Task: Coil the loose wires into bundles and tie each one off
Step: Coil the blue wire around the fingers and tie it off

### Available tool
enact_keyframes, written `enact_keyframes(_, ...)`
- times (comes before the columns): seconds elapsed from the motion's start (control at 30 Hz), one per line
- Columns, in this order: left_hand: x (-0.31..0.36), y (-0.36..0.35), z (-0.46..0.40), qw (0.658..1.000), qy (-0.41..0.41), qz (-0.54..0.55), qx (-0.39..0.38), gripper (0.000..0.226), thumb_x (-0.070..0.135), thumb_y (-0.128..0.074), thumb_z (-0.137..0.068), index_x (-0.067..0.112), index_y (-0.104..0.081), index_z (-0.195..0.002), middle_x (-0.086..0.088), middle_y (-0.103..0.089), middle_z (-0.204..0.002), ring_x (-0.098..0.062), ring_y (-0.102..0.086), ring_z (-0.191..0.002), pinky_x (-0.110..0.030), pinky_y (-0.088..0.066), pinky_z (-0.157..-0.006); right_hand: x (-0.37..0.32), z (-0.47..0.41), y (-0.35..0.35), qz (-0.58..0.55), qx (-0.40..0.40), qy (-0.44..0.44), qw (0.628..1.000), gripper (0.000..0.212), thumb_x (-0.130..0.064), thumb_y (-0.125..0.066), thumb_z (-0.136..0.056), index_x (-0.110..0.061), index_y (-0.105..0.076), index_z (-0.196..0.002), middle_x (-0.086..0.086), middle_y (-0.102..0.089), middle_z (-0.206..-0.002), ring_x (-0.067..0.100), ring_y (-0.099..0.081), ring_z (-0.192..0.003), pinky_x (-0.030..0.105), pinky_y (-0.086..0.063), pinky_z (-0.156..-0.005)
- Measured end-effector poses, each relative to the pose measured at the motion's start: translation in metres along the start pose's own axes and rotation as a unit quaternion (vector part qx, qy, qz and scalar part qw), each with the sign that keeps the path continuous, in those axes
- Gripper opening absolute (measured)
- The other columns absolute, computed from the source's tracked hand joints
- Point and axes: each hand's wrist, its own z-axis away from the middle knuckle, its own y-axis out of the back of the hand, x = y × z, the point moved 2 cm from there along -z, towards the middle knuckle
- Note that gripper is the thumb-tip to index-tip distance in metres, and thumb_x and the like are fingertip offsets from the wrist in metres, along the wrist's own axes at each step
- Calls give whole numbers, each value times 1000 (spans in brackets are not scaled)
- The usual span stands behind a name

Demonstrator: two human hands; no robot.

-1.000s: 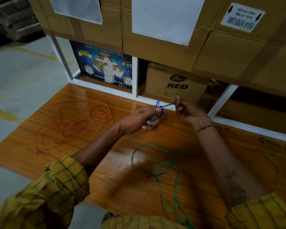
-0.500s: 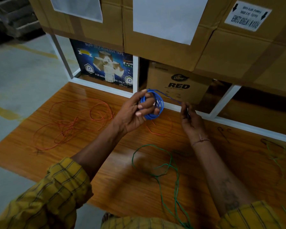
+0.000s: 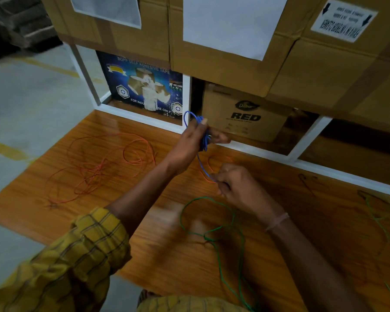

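You worked over a glossy orange wood-grain desk (image 3: 279, 233), its laminate throwing back dull patches of light, with grey concrete floor (image 3: 32, 104) and a faded yellow stripe off to your left. Along the far edge ran a white frame (image 3: 142, 117), and behind it stood a dark blue printed tape box (image 3: 142, 86) and a brown carton marked RED (image 3: 245, 111), under bigger taped cartons (image 3: 234, 70) with pale paper sheets on them. Your left hand (image 3: 189, 145) was raised near the frame, its grip clenched round a small bunch of thin blue wire (image 3: 203, 140), one loop sticking up above the fingers. A single blue strand ran down from the bunch to your right hand (image 3: 239, 185), low over the desk, whose fingertips pinched its end. A slack tangle of thin orange wire (image 3: 104, 163) lay in wide loops on the left of the desk, and another bit showed between your hands. A green wire (image 3: 212, 228) lay in an open loop just under your right wrist and trailed toward you. Your sleeves (image 3: 77, 255) were yellow checked cloth.
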Motion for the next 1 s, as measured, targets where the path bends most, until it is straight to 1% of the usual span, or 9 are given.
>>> enact_keyframes(0.13,-11,1,5,978,-22,-208,-18,48,47,-39,-113,0,-48,-118,-23,-67,-105,-23,-68,-96,-57,-53,-96,-31,-5,49,35,105,11,994,12,-8,-65,-87,-13,-76,-91,3,-65,-84,19,-64,-73,39,-53,-68)
enact_keyframes(0.27,-5,-6,9,958,-28,-279,-58,56,59,-37,-107,4,-50,-111,-20,-53,-85,-18,-52,-75,-52,-50,-76,-36,-13,74,62,194,5,979,7,-13,-79,-82,-14,-72,-84,2,-68,-80,18,-63,-71,36,-52,-64)
enact_keyframes(0.37,0,-6,10,972,-1,-219,-90,55,50,-38,-112,-3,-54,-113,-9,-49,-75,-21,-48,-66,-37,-43,-64,-31,-14,83,51,216,2,975,15,-13,-85,-80,-15,-71,-83,1,-65,-79,16,-60,-68,33,-49,-61)
enact_keyframes(0.57,8,-12,14,976,11,-152,-156,44,24,-37,-116,-17,-55,-118,-13,-45,-81,-10,-41,-61,-18,-37,-56,-21,-9,91,-8,264,-18,964,7,-7,-82,-82,-11,-78,-86,-5,-63,-79,9,-58,-70,19,-44,-63)
enact_keyframes(0.63,10,-14,15,975,9,-156,-160,42,23,-40,-116,-13,-59,-120,-9,-52,-82,-13,-46,-66,-18,-39,-59,-22,-4,89,-29,272,-32,961,7,-11,-83,-83,-12,-79,-89,-4,-67,-81,7,-61,-71,17,-45,-63)
enact_keyframes(0.77,10,-17,21,980,11,-101,-168,45,28,-36,-117,-1,-51,-87,-2,-41,-63,-17,-40,-57,-28,-37,-58,-18,9,97,-87,319,-74,941,15,-14,-82,-86,-13,-78,-100,-3,-69,-91,9,-65,-75,28,-51,-62)
enact_keyframes(0.83,8,-21,22,980,32,12,-195,42,28,-31,-117,11,-45,-81,-2,-29,-59,-18,-24,-51,-36,-28,-56,-12,18,101,-118,301,-91,942,29,-14,-79,-88,-15,-73,-116,-5,-68,-105,9,-67,-90,30,-54,-67)
enact_keyframes(0.9,7,-23,21,969,86,113,-202,42,30,-28,-117,16,-43,-81,4,-23,-55,-15,-16,-47,-34,-27,-53,-6,26,100,-163,236,-98,953,53,-16,-81,-87,-22,-62,-136,-10,-64,-128,6,-63,-116,23,-56,-81)
enact_keyframes(1.0,9,-29,20,938,155,218,-221,43,37,-29,-115,18,-45,-81,6,-17,-54,-12,-14,-44,-28,-27,-52,1,37,90,-208,146,-96,962,80,-27,-83,-84,-28,-44,-154,-8,-48,-155,6,-46,-142,35,-50,-108)
